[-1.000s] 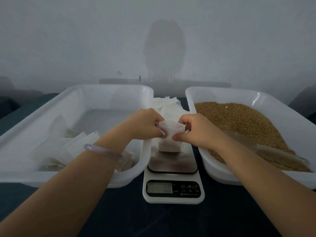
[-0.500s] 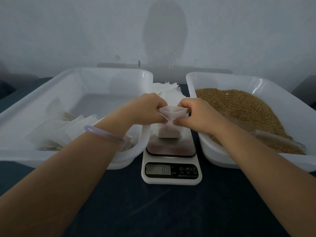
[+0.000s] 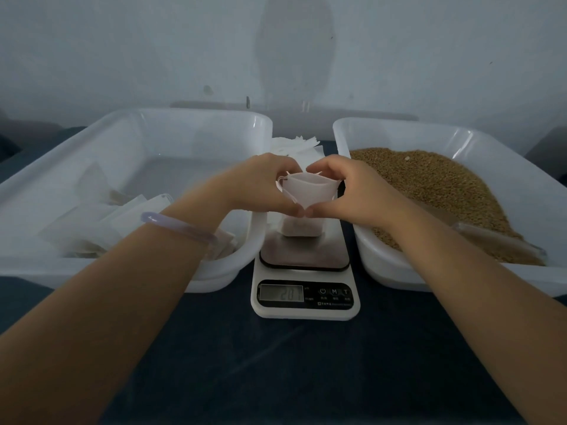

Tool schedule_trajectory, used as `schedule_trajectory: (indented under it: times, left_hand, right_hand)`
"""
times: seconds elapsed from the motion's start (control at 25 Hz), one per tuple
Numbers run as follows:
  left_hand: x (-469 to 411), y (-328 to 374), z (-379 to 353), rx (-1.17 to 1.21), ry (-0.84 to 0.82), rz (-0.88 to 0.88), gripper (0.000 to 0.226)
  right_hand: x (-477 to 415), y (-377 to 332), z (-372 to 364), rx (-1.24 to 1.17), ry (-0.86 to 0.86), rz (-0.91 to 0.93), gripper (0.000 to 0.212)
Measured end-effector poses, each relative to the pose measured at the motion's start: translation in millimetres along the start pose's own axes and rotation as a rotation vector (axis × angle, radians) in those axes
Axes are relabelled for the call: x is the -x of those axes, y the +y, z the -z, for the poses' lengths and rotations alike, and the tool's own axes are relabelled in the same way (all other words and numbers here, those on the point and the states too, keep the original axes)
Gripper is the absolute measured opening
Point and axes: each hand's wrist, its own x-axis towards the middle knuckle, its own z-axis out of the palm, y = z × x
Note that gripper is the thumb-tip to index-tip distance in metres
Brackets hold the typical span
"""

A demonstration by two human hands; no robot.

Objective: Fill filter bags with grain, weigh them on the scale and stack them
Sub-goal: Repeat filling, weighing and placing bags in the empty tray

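Head view: both hands meet over the scale [image 3: 305, 280], which sits on the dark table between 2 white tubs. The left hand [image 3: 264, 185] and right hand [image 3: 352, 188] each pinch 1 side of the filter bag [image 3: 306, 194], fingers curled narrow around its upper half with the thumbs nearly touching at the lower fold. The bag's top is held open or being folded over; which of the 2 I cannot tell. Its lower part, brownish with grain, rests on the steel platform, probably so the weight registers while the hands steady it. The display [image 3: 281, 292] shows digits that look like 201, though they are blurred.

The right tub [image 3: 346, 133] holds the loose grain [image 3: 435, 179], with a clear scoop [image 3: 497, 240] lying on it, handy for topping up. The left tub [image 3: 260, 124] holds several bags [image 3: 101, 222] lying overlapped near its front, likely the stack of finished ones. A pile of empty white bags [image 3: 294, 145] lies behind the scale, between the tubs, within easy reach. A pale bangle [image 3: 178, 227] circles the left wrist.

My judgement: weighing is underway, and closing then stacking comes next.
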Motion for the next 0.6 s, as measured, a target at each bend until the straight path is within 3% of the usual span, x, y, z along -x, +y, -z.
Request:
schedule_trajectory:
  times: [0.16, 0.6]
  left_hand:
    - [1.2, 0.8, 0.6, 0.033, -0.021, 0.013, 0.047]
    - [0.1, -0.3, 0.3, 0.018, -0.024, 0.012, 0.048]
  right_hand:
    - [0.6, 0.5, 0.7, -0.028, -0.005, 0.006, 0.076]
    - [0.8, 0.1, 1.9, -0.039, -0.007, 0.017, 0.076]
